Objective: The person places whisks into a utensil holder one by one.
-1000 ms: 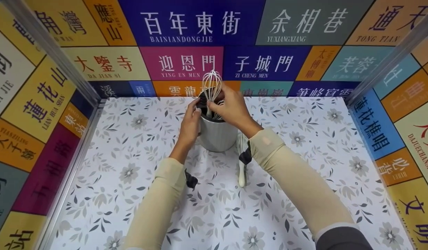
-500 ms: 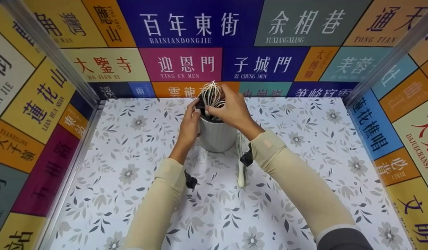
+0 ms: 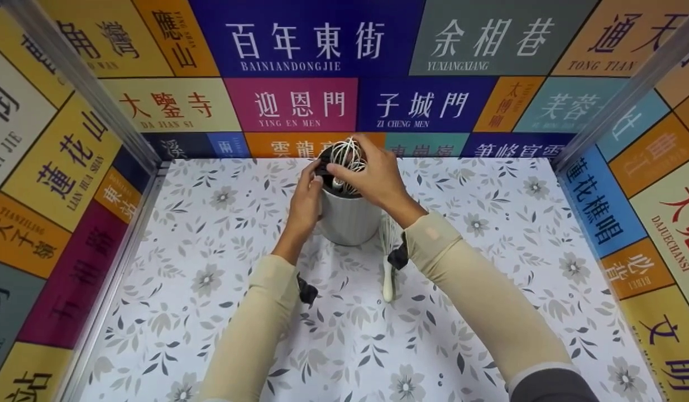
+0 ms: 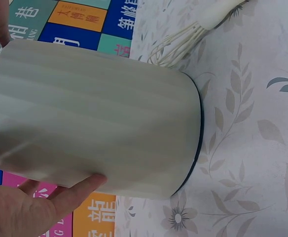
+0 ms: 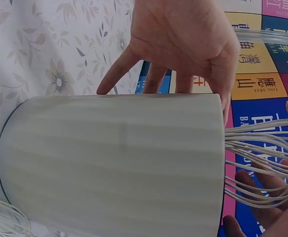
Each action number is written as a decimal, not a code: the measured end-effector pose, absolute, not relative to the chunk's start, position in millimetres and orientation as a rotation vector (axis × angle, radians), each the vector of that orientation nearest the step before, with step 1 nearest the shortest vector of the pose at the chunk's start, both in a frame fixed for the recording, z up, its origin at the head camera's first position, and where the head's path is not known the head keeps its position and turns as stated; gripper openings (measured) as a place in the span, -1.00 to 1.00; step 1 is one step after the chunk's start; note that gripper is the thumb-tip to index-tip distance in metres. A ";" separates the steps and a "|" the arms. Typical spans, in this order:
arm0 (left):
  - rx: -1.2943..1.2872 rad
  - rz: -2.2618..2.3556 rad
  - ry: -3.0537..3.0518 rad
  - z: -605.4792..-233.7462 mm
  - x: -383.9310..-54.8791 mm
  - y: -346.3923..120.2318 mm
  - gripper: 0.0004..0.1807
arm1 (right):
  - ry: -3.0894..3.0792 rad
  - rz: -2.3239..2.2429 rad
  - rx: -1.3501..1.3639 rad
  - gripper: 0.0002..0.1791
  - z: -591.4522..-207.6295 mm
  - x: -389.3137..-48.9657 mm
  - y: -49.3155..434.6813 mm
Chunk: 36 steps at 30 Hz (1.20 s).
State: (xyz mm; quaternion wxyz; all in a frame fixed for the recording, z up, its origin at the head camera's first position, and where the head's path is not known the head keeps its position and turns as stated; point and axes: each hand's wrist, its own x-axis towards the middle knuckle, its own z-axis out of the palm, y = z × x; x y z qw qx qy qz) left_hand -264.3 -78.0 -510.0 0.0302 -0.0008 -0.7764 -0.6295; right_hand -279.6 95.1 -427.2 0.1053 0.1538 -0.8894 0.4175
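A pale grey ribbed utensil holder point(image 3: 350, 220) with a dark inside stands upright on the table. My left hand point(image 3: 305, 204) grips its left side, thumb at the rim; in the left wrist view a finger lies along the wall point(image 4: 85, 123). At the mouth, my right hand point(image 3: 381, 173) holds a wire whisk point(image 3: 346, 149) by its wire head, thumb in front and fingers behind. The whisk's handle is mostly hidden inside. Loops of another whisk show beside it; in the right wrist view the wires point(image 5: 260, 136) stick out past the rim.
Another whisk point(image 3: 387, 279) with a cream handle lies on the table, right of the holder and close to the right wrist. Floral cloth point(image 3: 210, 324) covers the table. Printed panels point(image 3: 316, 39) stand at the back and both sides.
The right hand has lowered the whisk into the holder, and its head now sits lower, near the rim. The thumb has moved from the handle's top to the wires. The left hand stays put.
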 end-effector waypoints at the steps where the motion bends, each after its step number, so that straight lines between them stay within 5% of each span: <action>1: -0.001 -1.938 -2.396 -510.0 -264.3 -78.0 -0.49 | -2.618 1.232 0.456 -0.29 -428.0 -279.7 94.8; 13: 0.019 -1.903 -2.425 -509.9 -264.3 -77.5 -0.47 | -2.742 0.994 0.499 -0.17 -434.0 -279.0 89.1; 23: -0.001 -1.923 -2.408 -509.1 -263.9 -78.8 -0.48 | -2.753 1.252 0.500 -0.03 -419.9 -272.4 97.4; 36: 0.004 -1.954 -2.378 -509.3 -265.1 -77.9 -0.49 | -2.513 1.457 0.403 -0.41 -408.1 -264.8 151.3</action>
